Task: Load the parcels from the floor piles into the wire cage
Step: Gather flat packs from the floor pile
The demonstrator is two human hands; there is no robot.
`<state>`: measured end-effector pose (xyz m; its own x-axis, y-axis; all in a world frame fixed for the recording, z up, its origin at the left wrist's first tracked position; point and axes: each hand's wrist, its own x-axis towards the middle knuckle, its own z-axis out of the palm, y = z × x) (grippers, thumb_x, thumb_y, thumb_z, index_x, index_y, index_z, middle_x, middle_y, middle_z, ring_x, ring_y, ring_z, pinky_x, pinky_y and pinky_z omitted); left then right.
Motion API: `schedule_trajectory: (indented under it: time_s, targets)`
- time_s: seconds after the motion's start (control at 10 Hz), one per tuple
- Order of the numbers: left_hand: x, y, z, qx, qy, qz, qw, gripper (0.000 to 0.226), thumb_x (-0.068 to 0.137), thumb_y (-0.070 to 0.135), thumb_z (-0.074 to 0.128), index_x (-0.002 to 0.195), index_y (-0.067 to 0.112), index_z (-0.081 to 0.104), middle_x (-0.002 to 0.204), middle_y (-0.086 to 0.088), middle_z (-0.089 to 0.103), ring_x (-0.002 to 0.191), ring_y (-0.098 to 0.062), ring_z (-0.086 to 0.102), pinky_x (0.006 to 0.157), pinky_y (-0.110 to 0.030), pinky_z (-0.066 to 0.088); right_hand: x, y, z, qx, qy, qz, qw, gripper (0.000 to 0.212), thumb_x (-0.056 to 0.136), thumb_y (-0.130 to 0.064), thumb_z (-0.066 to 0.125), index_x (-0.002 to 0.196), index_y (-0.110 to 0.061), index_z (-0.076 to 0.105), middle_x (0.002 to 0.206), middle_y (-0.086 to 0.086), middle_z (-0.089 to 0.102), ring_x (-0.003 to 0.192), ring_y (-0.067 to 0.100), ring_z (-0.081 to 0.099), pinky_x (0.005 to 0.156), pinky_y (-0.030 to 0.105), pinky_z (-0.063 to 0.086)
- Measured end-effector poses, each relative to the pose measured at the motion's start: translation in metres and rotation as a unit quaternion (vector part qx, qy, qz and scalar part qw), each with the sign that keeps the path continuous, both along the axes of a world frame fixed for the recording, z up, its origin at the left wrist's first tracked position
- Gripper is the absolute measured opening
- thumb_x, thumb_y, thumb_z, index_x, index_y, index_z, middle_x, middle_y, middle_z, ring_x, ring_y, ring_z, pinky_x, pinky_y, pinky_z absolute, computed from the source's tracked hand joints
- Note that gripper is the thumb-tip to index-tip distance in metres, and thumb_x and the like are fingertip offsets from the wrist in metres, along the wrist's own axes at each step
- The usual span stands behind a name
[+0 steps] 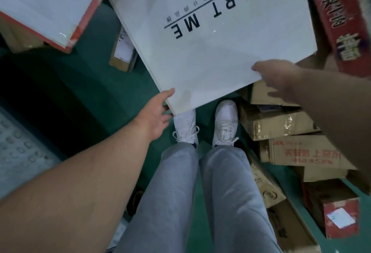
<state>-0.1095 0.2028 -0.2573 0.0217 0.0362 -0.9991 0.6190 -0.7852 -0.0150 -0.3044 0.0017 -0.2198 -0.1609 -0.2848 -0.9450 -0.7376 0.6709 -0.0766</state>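
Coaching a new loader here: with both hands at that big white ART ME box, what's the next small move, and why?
Probably lift the white box clear. The left hand grips its near corner, the right hand its near edge, and it hangs over the shoes.

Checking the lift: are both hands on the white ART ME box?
Yes, the left hand and right hand each hold the near edge of the white box.

The flat box (210,37) lies at twelve o'clock before the shoes (225,124); piled cartons (281,126) crowd the floor (96,84) at three o'clock.
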Motion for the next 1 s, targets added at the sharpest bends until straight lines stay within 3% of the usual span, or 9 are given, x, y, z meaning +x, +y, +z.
schedule_trajectory:
  time_s: [0.1,0.2,0.3,0.4,0.5,0.6,0.8,0.9,1.0]
  targets:
    - [-0.008,-0.011,0.002,-0.004,0.023,-0.008,1.0,0.046,0.082,0.054,0.074,0.119,0.028,0.065,0.125,-0.012,0.066,0.115,-0.032,0.063,0.107,-0.04,0.043,-0.014,0.025,-0.038,-0.099,0.048,-0.064,0.992,0.088,0.063,-0.054,0.062,0.144,-0.028,0.04,0.135,0.007,0.052,0.123,0.03,0.053,0.103,0.053,0.048]
    - [-0.031,-0.018,0.01,-0.009,0.039,-0.007,0.999,0.063,0.08,0.056,0.076,0.133,0.027,0.06,0.136,-0.014,0.059,0.123,-0.032,0.056,0.11,-0.042,0.041,-0.011,0.07,-0.034,-0.137,0.064,-0.193,0.969,0.106,0.062,-0.058,0.074,0.15,-0.019,0.03,0.143,0.009,0.048,0.125,0.032,0.054,0.1,0.053,0.052]
    - [-0.065,-0.025,0.026,-0.045,0.093,-0.015,0.995,0.041,0.095,0.05,0.06,0.13,0.03,0.064,0.138,-0.01,0.059,0.127,-0.026,0.054,0.114,-0.038,0.036,-0.014,0.118,-0.019,-0.021,0.038,-0.272,0.961,0.099,0.072,-0.066,0.078,0.144,-0.013,0.037,0.134,0.004,0.055,0.114,0.024,0.059,0.102,0.051,0.052]
    - [-0.106,-0.04,0.049,-0.06,0.179,-0.017,0.982,0.041,0.099,0.05,0.054,0.083,0.022,0.08,0.103,-0.008,0.07,0.102,-0.025,0.063,0.097,-0.035,0.046,-0.022,0.151,-0.01,0.079,-0.083,-0.337,0.934,0.065,0.08,-0.066,0.07,0.125,-0.02,0.06,0.112,-0.001,0.072,0.098,0.014,0.07,0.091,0.037,0.057]
    - [-0.138,-0.058,0.064,-0.052,0.144,-0.061,0.986,0.049,0.09,0.056,0.062,0.099,0.009,0.073,0.094,-0.009,0.069,0.089,-0.023,0.064,0.087,-0.034,0.051,-0.031,0.149,-0.007,0.06,-0.131,-0.371,0.917,0.04,0.083,-0.065,0.061,0.099,-0.029,0.064,0.088,-0.005,0.067,0.078,0.01,0.064,0.071,0.027,0.045]
    - [-0.132,-0.07,0.051,-0.016,0.037,-0.073,0.997,0.041,0.093,0.047,0.065,0.095,0.007,0.068,0.066,0.0,0.067,0.059,-0.013,0.064,0.056,-0.018,0.05,-0.042,0.123,-0.015,0.043,-0.076,-0.375,0.923,0.035,0.093,-0.056,0.057,0.109,-0.026,0.064,0.098,-0.002,0.067,0.087,0.011,0.064,0.076,0.035,0.052]
    - [-0.077,-0.082,-0.014,0.021,-0.127,-0.135,0.982,0.044,0.094,0.048,0.064,0.128,0.023,0.052,0.13,-0.003,0.059,0.119,-0.031,0.059,0.107,-0.044,0.047,-0.056,0.095,-0.052,-0.007,-0.025,-0.243,0.97,0.089,0.075,-0.055,0.076,0.144,-0.013,0.039,0.124,0.006,0.059,0.112,0.031,0.061,0.098,0.051,0.053]
    - [-0.076,-0.088,-0.025,0.013,-0.067,-0.145,0.987,0.059,0.098,0.05,0.058,0.151,0.032,0.039,0.158,-0.006,0.039,0.13,-0.042,0.052,0.111,-0.047,0.044,-0.061,0.092,-0.066,-0.009,-0.036,-0.21,0.977,0.089,0.082,-0.049,0.078,0.148,-0.009,0.034,0.128,0.008,0.058,0.113,0.029,0.06,0.098,0.042,0.051]
    - [-0.1,-0.091,-0.021,0.016,-0.017,-0.153,0.988,0.054,0.097,0.051,0.057,0.146,0.029,0.045,0.15,-0.013,0.045,0.131,-0.047,0.048,0.116,-0.052,0.037,-0.061,0.095,-0.081,-0.003,-0.04,-0.23,0.972,0.09,0.074,-0.046,0.086,0.14,-0.007,0.038,0.123,0.008,0.059,0.108,0.026,0.061,0.095,0.04,0.053]
